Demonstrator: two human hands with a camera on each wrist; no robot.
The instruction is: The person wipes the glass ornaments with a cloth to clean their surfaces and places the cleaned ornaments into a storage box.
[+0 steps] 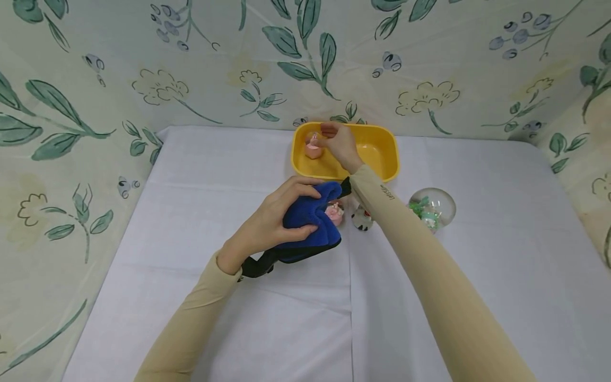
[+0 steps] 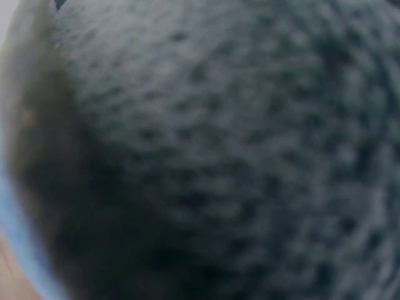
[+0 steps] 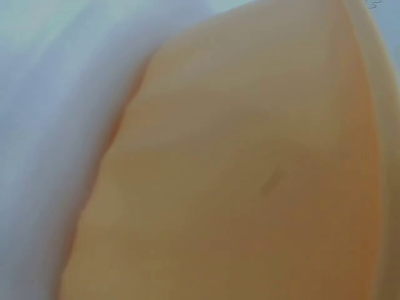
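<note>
My left hand (image 1: pixel 269 215) grips a folded, plush blue cloth (image 1: pixel 312 215) with black edging, thumb on the near side and fingers over the top. In the left wrist view its dark grey, fuzzy side (image 2: pixel 219 137) fills most of the picture, blurred. Over the yellow tray (image 1: pixel 392 154) my right hand (image 1: pixel 342 146) pinches at the top of a small pink ornament (image 1: pixel 313 150), which is at the tray's left end. Beside the cloth sits another pink ornament (image 1: pixel 335 213), partly covered. The right wrist view shows a blurred yellow-orange surface (image 3: pixel 231 175), apparently the tray.
A black-and-white ornament (image 1: pixel 361 219) stands under the right forearm, which partly hides it. To its right is a clear dome (image 1: pixel 444 204) with green and white bits inside. White cloth (image 1: pixel 191 175) covers the table, and a floral sheet (image 1: pixel 215 63) hangs behind it.
</note>
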